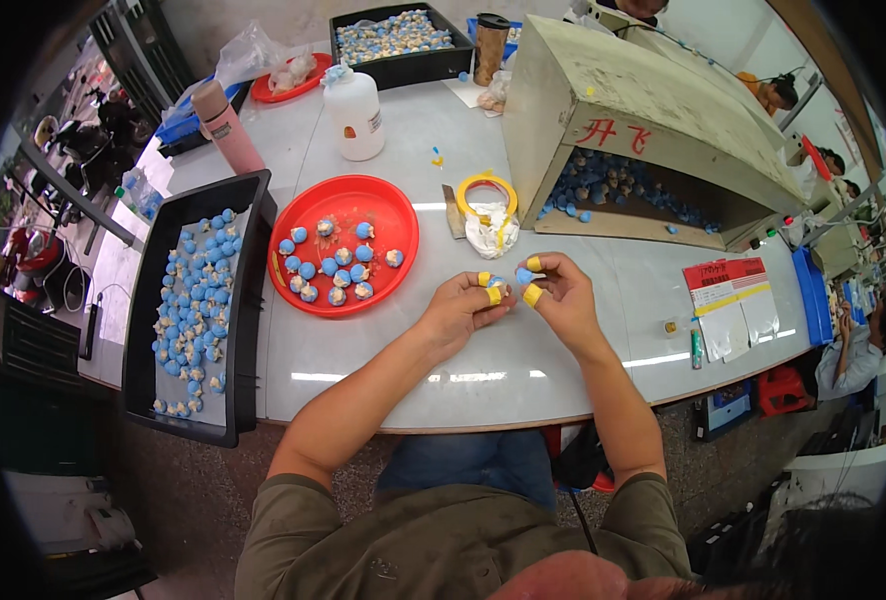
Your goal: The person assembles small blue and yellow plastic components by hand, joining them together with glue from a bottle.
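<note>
I'm watching through a single fisheye view, from the left of two cameras on the wearer's head, aimed steeply down over the shirt [403, 550]. The hands [458, 312] sit near the lens, around mid-view; my wide angle also takes in the desk [623, 310] and floor [203, 510], straight edges bowing toward a dark rim.

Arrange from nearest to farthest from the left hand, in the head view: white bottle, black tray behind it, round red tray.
1. Round red tray: left of the left hand, slightly forward.
2. White bottle: beyond the red tray.
3. Black tray: far side, behind the bottle.
</note>
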### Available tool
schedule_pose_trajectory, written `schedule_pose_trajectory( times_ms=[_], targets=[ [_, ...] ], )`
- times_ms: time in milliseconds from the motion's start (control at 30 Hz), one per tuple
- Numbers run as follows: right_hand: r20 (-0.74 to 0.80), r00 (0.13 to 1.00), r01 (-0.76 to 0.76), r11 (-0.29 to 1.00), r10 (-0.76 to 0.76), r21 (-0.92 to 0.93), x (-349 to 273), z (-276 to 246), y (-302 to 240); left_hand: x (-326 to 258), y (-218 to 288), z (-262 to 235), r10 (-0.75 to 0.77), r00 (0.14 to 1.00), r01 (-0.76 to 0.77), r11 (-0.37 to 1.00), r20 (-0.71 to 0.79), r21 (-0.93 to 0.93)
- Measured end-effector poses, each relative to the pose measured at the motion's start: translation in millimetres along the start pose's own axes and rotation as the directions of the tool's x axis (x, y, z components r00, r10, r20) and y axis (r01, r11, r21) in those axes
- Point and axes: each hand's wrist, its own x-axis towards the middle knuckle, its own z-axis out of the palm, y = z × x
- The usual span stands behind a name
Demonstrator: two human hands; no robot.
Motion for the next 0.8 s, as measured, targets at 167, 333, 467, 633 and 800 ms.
schedule_pose_trajectory(
  times_ms=[167,333,467,633,800],
  targets=[
    [-0.015,0.997,0.079,0.996,-0.079,-0.033,-3.1,16.5,10.7,0.7,-7.3,-5.8,-0.002,0.998,0.003,1.000,0.056,-0.014],
    [0.008,0.999,0.054,0.996,-0.054,-0.076,-5.1,12.3,11.0,1.7,-9.7,-4.3,0.016,0.998,-0.013,0.999,0.067,-0.033],
    [0.003,0.993,0.119,0.966,-0.122,-0.231,-4.4,4.7,16.9,4.7,-12.5,-5.0,0.040,0.998,-0.039,0.999,0.055,-0.033],
    [-0.030,0.997,0.065,0.977,-0.073,-0.201,-4.7,3.4,16.3,0.8,-3.5,-1.6,-0.007,0.998,0.017,0.989,0.064,-0.148],
    [-0.021,0.999,0.032,0.995,-0.034,-0.090,-3.9,-0.3,16.1,2.4,-6.0,-3.8,-0.019,0.997,0.032,0.987,0.080,-0.157]
  ],
)
